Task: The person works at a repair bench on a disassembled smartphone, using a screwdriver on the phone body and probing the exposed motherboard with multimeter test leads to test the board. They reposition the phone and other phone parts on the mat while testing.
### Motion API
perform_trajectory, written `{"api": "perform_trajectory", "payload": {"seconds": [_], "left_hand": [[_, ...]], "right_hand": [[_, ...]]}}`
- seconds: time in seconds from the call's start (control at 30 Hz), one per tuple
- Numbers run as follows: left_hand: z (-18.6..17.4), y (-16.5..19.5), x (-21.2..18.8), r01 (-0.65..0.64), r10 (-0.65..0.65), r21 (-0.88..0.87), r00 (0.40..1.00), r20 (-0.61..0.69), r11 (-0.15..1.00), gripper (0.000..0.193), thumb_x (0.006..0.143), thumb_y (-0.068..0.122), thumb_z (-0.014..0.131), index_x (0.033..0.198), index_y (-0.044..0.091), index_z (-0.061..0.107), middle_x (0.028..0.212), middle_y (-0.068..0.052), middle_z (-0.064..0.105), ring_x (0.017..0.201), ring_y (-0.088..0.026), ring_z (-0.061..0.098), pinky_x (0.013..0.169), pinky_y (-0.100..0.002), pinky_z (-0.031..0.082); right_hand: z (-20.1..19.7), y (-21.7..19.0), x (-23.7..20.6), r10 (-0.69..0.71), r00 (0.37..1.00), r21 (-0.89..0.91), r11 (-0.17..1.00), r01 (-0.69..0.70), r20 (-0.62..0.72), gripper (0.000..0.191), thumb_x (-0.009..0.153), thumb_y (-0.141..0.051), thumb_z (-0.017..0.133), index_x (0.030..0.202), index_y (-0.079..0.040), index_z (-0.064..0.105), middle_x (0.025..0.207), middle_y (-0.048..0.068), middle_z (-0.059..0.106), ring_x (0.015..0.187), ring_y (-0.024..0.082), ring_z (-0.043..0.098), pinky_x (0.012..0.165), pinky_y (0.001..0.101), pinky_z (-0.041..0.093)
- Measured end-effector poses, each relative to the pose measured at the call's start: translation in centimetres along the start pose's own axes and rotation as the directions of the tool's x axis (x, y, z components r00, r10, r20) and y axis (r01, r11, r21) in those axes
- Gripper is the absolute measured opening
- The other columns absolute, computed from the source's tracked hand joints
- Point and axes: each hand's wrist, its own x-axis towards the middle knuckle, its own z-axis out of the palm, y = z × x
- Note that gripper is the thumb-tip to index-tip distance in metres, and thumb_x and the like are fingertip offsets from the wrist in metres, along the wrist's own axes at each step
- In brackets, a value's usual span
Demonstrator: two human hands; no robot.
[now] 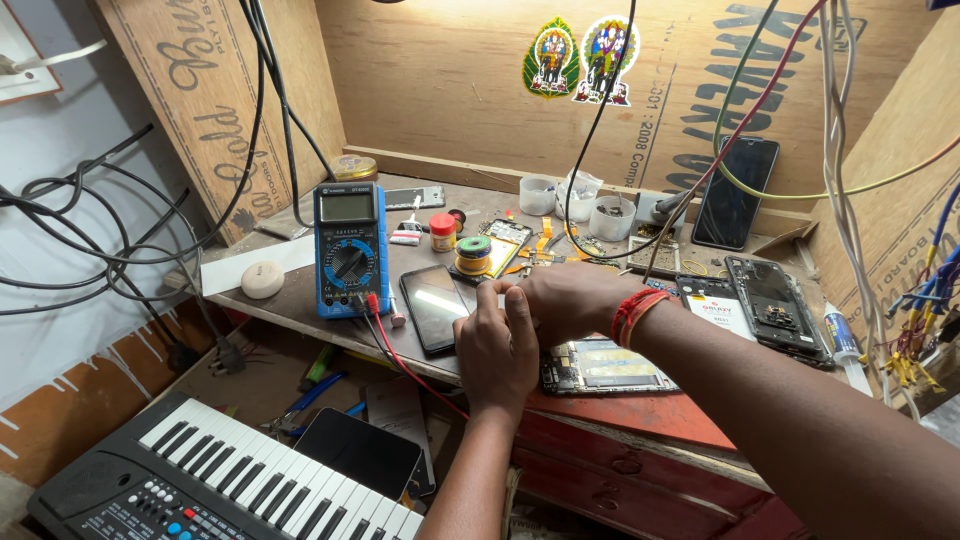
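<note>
My left hand [495, 350] and my right hand [565, 300] meet over the front edge of a cluttered wooden workbench [300, 300]. Between their fingertips they pinch a small pale part [501, 298]; what it is I cannot tell. A red thread band circles my right wrist. A black phone [437, 305] lies face up just left of my hands. An opened phone with its insides showing [605, 365] lies right under them. A spool of solder wire [473, 253] stands behind.
A blue multimeter [350, 248] with red and black leads stands at the left. More phone parts and an opened phone body [775, 300] lie right. Small white cups [538, 194] stand at the back. Cables hang overhead. A keyboard instrument [220, 480] sits below.
</note>
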Motion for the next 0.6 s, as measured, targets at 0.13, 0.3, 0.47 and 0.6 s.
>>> {"api": "perform_trajectory", "payload": {"seconds": [0.13,0.3,0.47,0.6], "left_hand": [[0.0,0.1,-0.1,0.014,-0.013,0.039,1.0,-0.006,0.999,0.056,0.105,0.053,0.028,0.104,0.008,0.061,0.06,-0.012,0.066,0.07,-0.036,0.069,0.088,-0.047,0.046],[0.2,0.1,-0.2,0.008,-0.007,0.034,1.0,-0.011,0.999,0.055,0.105,0.053,0.029,0.104,0.008,0.061,0.062,-0.012,0.067,0.071,-0.037,0.068,0.087,-0.048,0.045],[0.0,0.1,-0.1,-0.004,0.005,0.036,1.0,-0.017,0.999,0.056,0.106,0.053,0.028,0.105,0.008,0.06,0.066,-0.014,0.068,0.074,-0.038,0.069,0.088,-0.048,0.045],[-0.4,0.2,0.0,0.015,-0.015,0.032,1.0,-0.002,0.999,0.057,0.105,0.054,0.027,0.104,0.008,0.061,0.067,-0.015,0.07,0.075,-0.038,0.07,0.091,-0.048,0.045]], "right_hand": [[-0.1,-0.6,0.3,0.037,0.999,-0.096,0.995,-0.034,0.022,0.034,0.082,-0.042,0.075,0.098,-0.014,0.069,0.083,0.013,0.074,0.078,0.036,0.072,0.071,0.0478,0.056],[0.0,-0.3,0.6,0.02,1.0,-0.087,0.996,-0.018,0.024,0.037,0.082,-0.042,0.074,0.106,-0.015,0.067,0.09,0.011,0.074,0.086,0.035,0.071,0.075,0.0476,0.056],[0.0,-0.4,1.1,0.028,0.999,-0.056,0.998,-0.026,0.037,0.039,0.082,-0.042,0.075,0.112,-0.019,0.064,0.093,0.01,0.074,0.09,0.034,0.072,0.076,0.0478,0.056],[-0.1,-0.7,1.3,0.043,0.998,-0.06,0.997,-0.04,0.036,0.043,0.078,-0.042,0.079,0.112,-0.02,0.063,0.092,0.009,0.074,0.089,0.033,0.072,0.075,0.0472,0.056]]}}
